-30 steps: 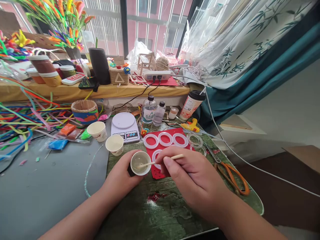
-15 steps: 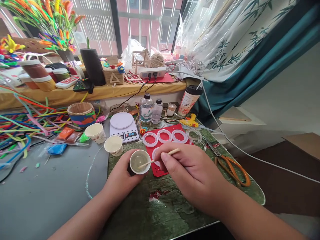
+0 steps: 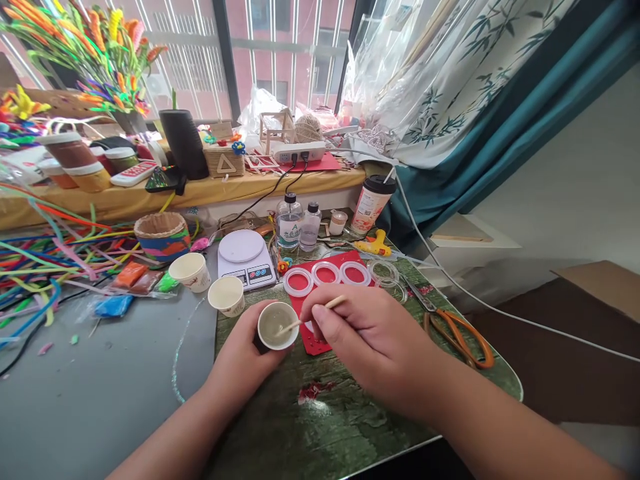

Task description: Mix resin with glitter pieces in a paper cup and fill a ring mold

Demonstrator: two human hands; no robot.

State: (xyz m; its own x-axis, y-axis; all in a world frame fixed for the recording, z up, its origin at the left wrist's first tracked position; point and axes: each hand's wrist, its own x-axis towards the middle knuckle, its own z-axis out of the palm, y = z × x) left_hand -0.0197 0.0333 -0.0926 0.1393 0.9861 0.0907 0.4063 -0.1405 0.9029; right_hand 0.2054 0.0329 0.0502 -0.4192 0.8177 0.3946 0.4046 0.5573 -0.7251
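My left hand [image 3: 250, 353] wraps round a paper cup [image 3: 262, 325] that holds a clear, slightly cloudy liquid. Between the thumb and fingers of my right hand [image 3: 360, 333] is a thin wooden stick [image 3: 336, 302], its lower tip in the liquid. Two more paper cups, one nearer [image 3: 227, 296] and one farther [image 3: 190, 272], stand to the left. Behind my right hand, white ring moulds [image 3: 299, 282] lie on a red sheet [image 3: 316, 345], partly hidden by the hand.
A white scale [image 3: 246, 260] stands behind the cups, beside two clear bottles [image 3: 289, 230]. At the right are a yellow glue gun [image 3: 375, 244], orange-handled scissors [image 3: 463, 333] and a lidded drink cup [image 3: 371, 207]. Coloured pipe cleaners [image 3: 45, 260] cover the left.
The view has shifted slightly, so most things sit a little farther left. My right hand and the stick have moved slightly left, with the tip still in the cup.
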